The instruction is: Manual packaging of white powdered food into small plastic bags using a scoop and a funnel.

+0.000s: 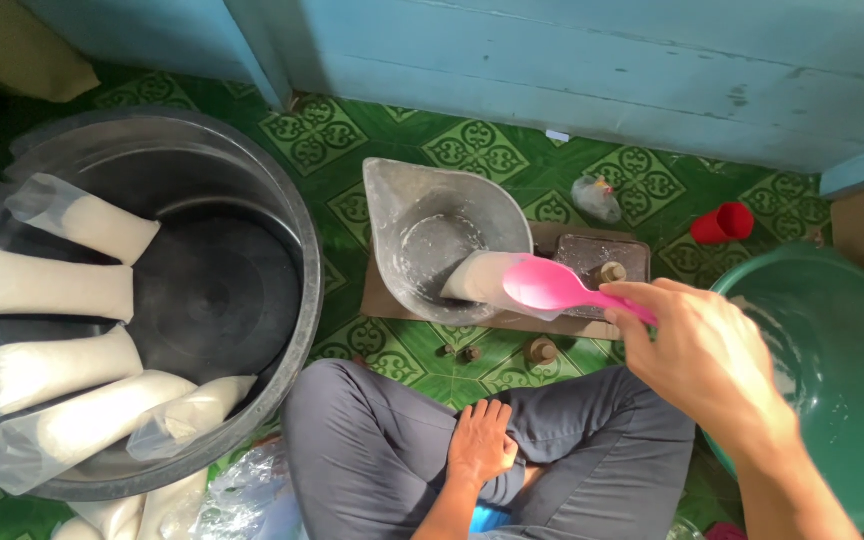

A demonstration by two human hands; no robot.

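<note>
While the right hand (pixel 704 352) is held out over the green patterned floor (pixel 472 145), a pink plastic scoop (pixel 552 286) is gripped by its handle, the fingers (pixel 642 298) closed around it. The scoop's bowl is seen just above a clear bag (pixel 480 277) partly filled with a white powder or grain; this bag lies in the grey metal pan (pixel 432 215) of a weighing scale (pixel 602 262), its open end toward the scoop. The left hand (pixel 480 440) is rested on the crossed leg in grey trousers (pixel 372 450), fingers loosely spread, nothing held.

As far as can be judged, a good part of the work is done: at least 5 filled bags (pixel 57 290) are leaned inside the large black tub (pixel 287 200) at the left, and more are glimpsed on the floor below it. 1 bag is in hand on the scale, apparently being topped up or trimmed. The green basin (pixel 832 300) at the right is seen with only a whitish residue, though most of its inside is hidden, so how much is left cannot be told.
</note>
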